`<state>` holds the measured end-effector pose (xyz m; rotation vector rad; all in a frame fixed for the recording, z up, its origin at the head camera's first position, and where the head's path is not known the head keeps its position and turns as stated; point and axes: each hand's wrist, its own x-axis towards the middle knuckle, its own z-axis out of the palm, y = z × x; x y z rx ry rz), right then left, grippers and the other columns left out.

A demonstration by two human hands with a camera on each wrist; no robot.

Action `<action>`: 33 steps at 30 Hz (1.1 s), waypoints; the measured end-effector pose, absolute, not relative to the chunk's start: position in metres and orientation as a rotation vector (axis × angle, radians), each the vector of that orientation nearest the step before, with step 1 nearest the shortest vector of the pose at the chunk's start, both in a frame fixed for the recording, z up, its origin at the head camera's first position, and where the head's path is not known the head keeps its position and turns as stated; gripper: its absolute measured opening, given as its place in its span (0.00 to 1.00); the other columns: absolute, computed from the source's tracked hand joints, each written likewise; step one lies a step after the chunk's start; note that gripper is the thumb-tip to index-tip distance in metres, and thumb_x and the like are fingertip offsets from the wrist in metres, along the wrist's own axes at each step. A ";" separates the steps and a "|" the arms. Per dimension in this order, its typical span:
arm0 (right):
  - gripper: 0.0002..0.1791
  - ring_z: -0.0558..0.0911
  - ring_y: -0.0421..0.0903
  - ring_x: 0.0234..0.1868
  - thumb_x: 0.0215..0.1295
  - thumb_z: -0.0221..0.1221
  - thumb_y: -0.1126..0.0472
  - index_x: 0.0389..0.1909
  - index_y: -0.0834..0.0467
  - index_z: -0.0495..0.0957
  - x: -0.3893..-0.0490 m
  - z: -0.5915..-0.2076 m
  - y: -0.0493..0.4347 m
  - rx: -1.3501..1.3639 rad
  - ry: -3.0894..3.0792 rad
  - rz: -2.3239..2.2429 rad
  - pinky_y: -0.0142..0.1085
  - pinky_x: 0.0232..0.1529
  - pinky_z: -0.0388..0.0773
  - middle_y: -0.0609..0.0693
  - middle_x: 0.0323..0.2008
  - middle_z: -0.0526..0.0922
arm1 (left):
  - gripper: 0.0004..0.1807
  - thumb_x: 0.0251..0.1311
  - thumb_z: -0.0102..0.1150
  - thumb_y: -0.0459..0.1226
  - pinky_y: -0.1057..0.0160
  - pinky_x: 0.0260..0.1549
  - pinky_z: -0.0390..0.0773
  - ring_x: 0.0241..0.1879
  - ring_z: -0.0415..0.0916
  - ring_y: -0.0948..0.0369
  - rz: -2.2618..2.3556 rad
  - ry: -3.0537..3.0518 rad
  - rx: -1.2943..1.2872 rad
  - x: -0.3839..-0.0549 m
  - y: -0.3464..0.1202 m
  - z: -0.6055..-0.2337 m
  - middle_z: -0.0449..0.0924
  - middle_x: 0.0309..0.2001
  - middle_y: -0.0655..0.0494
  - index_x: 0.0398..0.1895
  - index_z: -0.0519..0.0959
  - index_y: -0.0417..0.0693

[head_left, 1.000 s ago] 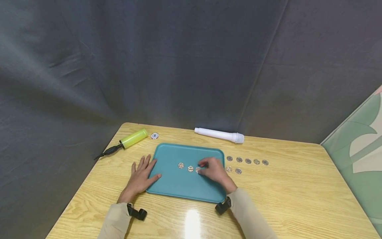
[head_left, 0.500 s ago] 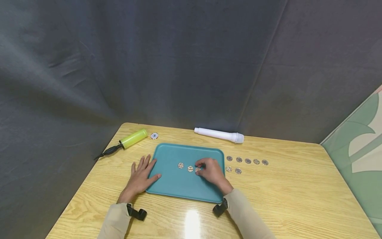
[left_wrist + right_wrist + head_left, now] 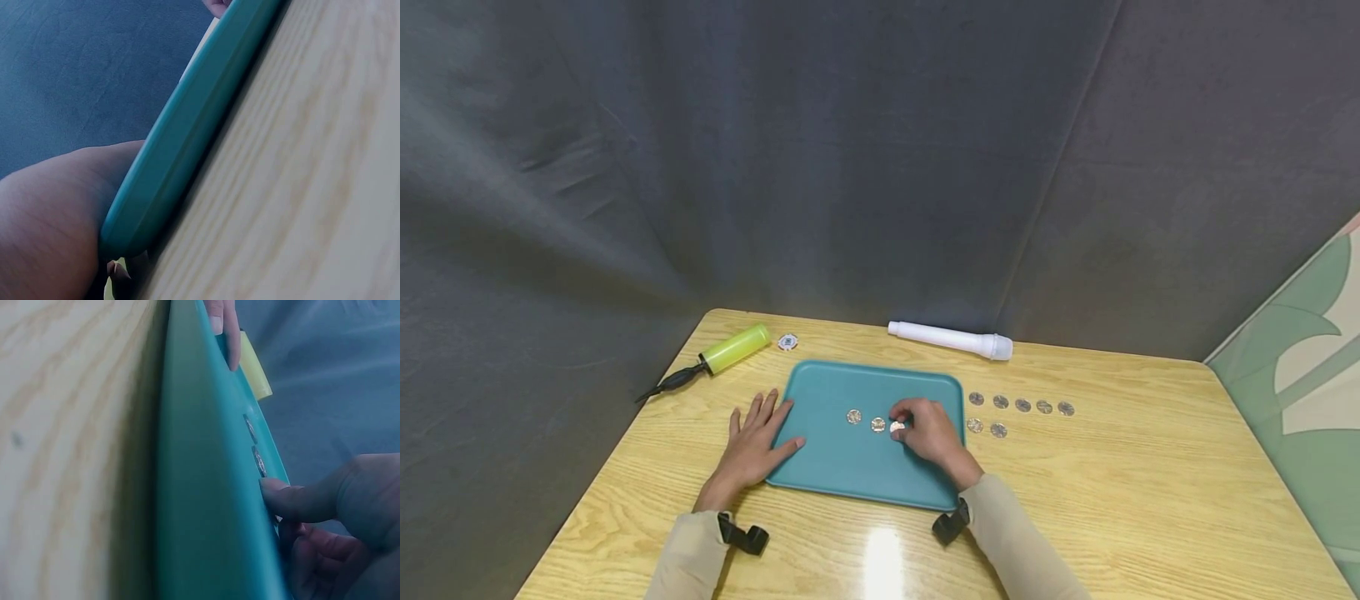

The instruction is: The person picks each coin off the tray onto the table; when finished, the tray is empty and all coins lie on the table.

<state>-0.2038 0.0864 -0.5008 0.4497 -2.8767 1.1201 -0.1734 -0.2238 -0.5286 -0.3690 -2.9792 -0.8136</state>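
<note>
My left hand (image 3: 751, 450) lies with spread, straight fingers across the left edge of the teal tray (image 3: 820, 462), its thumb on the tray floor. My right hand (image 3: 931, 430) is over the tray's right half, thumb and fingers curled together at a silvery coin (image 3: 897, 427), which it pinches by the edge. Two more coins lie left of it in a row: a middle coin (image 3: 877, 425) and a left coin (image 3: 853, 417). In the right wrist view the thumb (image 3: 284, 499) partly hides the pinched coin.
Right of the tray, several coins (image 3: 1022, 405) lie in two rows on the wooden table (image 3: 1150, 500). Behind the tray is a white toy microphone (image 3: 951, 337). A yellow-green hand pump (image 3: 737, 348) and a poker chip (image 3: 787, 342) lie at the back left. A dark curtain (image 3: 850, 167) hangs behind.
My right hand has shifted slightly left, its index finger closing over the third coin. That coin now shines brighter and looks tilted. The left hand and tray stay put.
</note>
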 end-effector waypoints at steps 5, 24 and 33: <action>0.08 0.76 0.39 0.28 0.49 0.74 0.68 0.31 0.57 0.87 -0.203 -0.498 0.087 0.430 -2.885 1.151 0.34 0.33 0.75 0.47 0.27 0.84 | 0.42 0.66 0.58 0.54 0.26 0.70 0.35 0.80 0.40 0.35 -0.811 -3.007 -0.358 -0.175 -0.224 -0.528 0.49 0.80 0.36 0.78 0.60 0.45; 0.06 0.76 0.36 0.27 0.53 0.72 0.69 0.27 0.57 0.85 -0.203 -0.496 0.096 0.504 -2.871 1.190 0.28 0.30 0.74 0.47 0.24 0.84 | 0.42 0.66 0.58 0.54 0.26 0.70 0.35 0.79 0.40 0.34 -0.813 -3.015 -0.342 -0.175 -0.223 -0.528 0.49 0.79 0.36 0.78 0.60 0.45; 0.03 0.82 0.38 0.21 0.60 0.65 0.73 0.32 0.65 0.86 -0.204 -0.495 0.105 0.508 -2.845 1.480 0.28 0.23 0.80 0.54 0.24 0.86 | 0.42 0.66 0.58 0.54 0.28 0.71 0.34 0.80 0.39 0.36 -0.819 -3.035 -0.338 -0.176 -0.224 -0.528 0.47 0.80 0.38 0.78 0.58 0.47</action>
